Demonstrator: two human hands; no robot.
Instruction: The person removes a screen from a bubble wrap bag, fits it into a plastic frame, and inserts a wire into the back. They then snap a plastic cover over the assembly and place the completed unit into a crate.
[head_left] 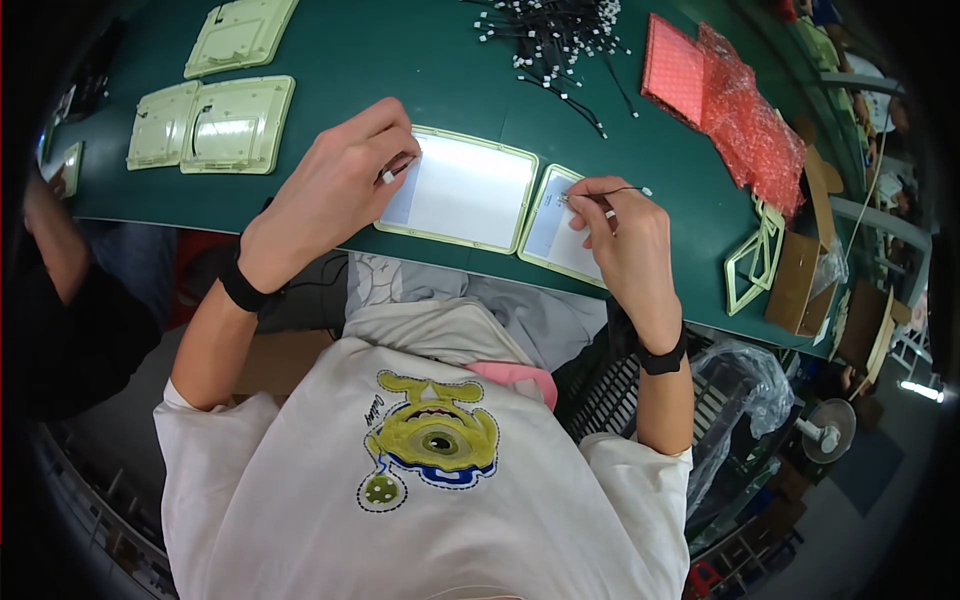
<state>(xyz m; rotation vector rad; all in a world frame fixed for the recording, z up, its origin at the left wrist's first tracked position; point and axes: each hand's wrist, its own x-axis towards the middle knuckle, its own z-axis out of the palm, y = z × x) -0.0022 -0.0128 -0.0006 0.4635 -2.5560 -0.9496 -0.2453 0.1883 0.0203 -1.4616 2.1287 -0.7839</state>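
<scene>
Two flat panels with pale green frames lie side by side near the table's front edge. The left panel point(472, 190) has a bright white face with a bluish strip along its left side. My left hand point(345, 175) is closed over that strip, pinching a short cable whose white connector point(388, 176) shows below the fingers. Over the smaller-looking right panel point(548, 222), my right hand point(628, 235) pinches a thin black cable point(628, 190) with a white plug at its free end. Its fingertips are at the panel's bluish part, and the hand hides the panel's right side.
Several pale green housings point(237, 125) lie at the left. A heap of black cables point(550, 35) with white connectors sits at the back. Red bubble wrap point(745, 120), empty green frames point(752, 265) and a cardboard box point(803, 280) are at the right. A co-worker's arm point(55, 235) shows far left.
</scene>
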